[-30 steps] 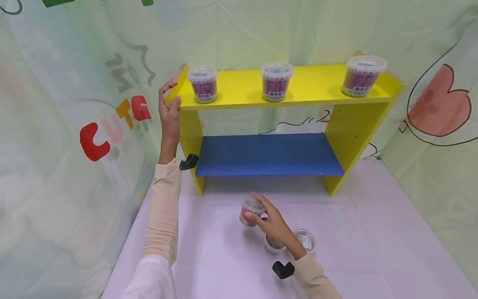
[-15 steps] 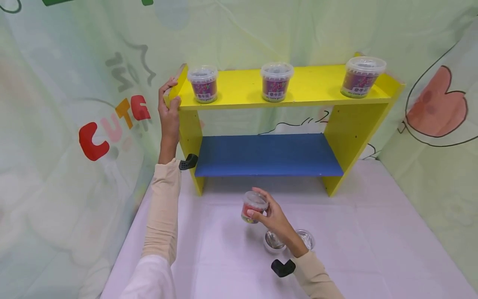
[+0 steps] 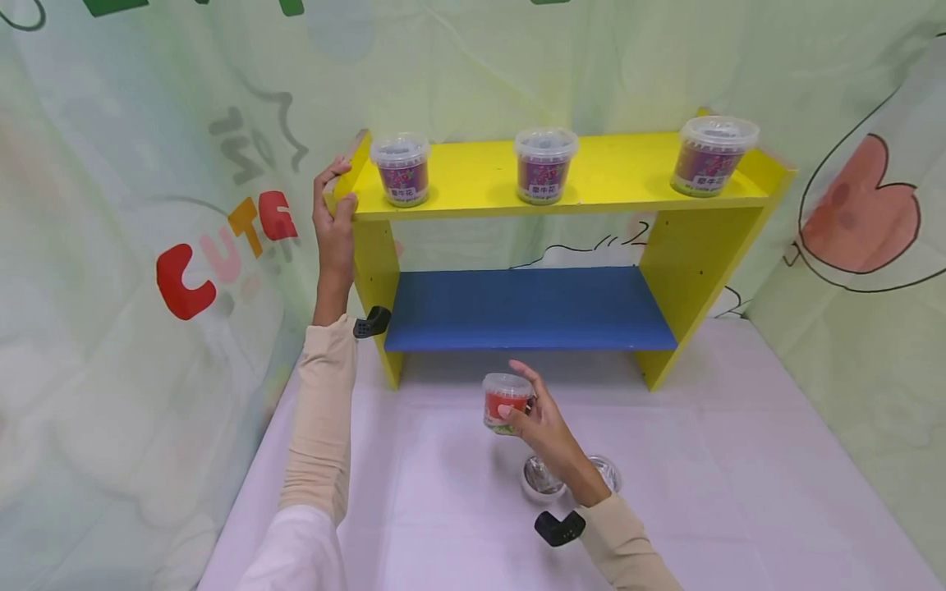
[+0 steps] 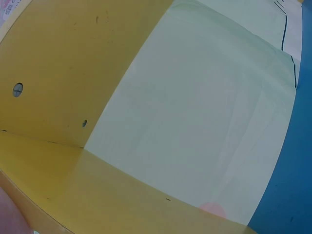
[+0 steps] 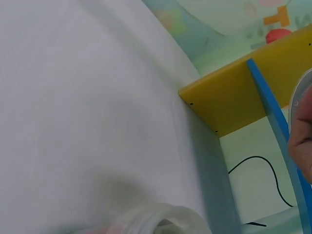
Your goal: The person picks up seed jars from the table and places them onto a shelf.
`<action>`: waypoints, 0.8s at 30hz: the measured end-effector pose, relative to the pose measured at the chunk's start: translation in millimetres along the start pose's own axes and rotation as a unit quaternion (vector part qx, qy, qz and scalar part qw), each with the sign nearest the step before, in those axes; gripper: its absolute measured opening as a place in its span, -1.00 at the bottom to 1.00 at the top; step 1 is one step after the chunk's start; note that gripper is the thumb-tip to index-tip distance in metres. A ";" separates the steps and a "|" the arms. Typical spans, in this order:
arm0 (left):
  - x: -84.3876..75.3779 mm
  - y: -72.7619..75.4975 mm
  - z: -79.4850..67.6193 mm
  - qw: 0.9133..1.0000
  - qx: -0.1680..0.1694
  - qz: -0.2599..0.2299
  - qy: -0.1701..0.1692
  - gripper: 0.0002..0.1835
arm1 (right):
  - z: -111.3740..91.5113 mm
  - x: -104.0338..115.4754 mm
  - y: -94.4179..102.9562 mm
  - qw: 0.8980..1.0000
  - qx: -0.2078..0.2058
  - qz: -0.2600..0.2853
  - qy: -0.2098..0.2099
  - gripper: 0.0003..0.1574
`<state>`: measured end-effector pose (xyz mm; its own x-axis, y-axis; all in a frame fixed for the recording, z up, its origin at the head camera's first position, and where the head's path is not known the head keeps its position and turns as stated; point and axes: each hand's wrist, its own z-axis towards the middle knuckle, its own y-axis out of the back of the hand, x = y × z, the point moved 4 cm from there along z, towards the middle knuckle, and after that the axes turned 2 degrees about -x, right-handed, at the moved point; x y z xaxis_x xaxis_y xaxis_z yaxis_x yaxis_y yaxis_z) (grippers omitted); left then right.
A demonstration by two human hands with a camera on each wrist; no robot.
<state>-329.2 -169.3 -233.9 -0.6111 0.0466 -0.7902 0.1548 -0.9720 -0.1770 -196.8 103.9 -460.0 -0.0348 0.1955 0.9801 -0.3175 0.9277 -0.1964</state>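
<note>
- A person's left hand (image 3: 336,234) curled around the top left corner of the yellow shelf unit (image 3: 621,168).
- Lower and to its right, the red-labelled cup (image 3: 496,402) hung nearly upright above the desk (image 3: 429,492), in front of the blue shelf (image 3: 528,308).
- The right hand (image 3: 548,431), the nearer of the two, pinched it from its right side.

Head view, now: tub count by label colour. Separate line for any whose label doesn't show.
Purple-label tubs: 3, on top of the yellow shelf
Red-label tub: 1, in the right hand
Silver-topped tubs, label colour not visible: 2, on the table
Total: 6
</note>
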 end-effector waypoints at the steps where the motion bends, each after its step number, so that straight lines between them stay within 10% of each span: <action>1: -0.1 0.0 0.2 1.000 0.000 0.000 0.000 -0.62 | 0.5 1.1 -0.5 1.000 0.003 0.011 0.001 -0.06; 10: -0.8 0.3 0.9 1.000 -0.001 -0.003 -0.001 -0.63 | 3.4 6.5 -4.0 1.000 -0.016 0.005 -0.009 0.03; 18: 1.2 0.5 -0.1 1.000 -0.001 -0.013 0.002 -0.63 | 4.1 7.7 -7.4 0.994 0.010 0.111 0.000 -0.10; 24: 0.6 0.3 -0.1 1.000 0.000 -0.013 0.001 -0.63 | 6.4 10.1 -7.9 0.998 -0.023 0.049 -0.024 -0.02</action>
<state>-329.4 -169.5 -234.5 -0.6129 0.0720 -0.7869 0.1387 -0.9706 -0.1968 -200.8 96.5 -448.3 -0.1092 0.2720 0.9561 -0.2662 0.9187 -0.2918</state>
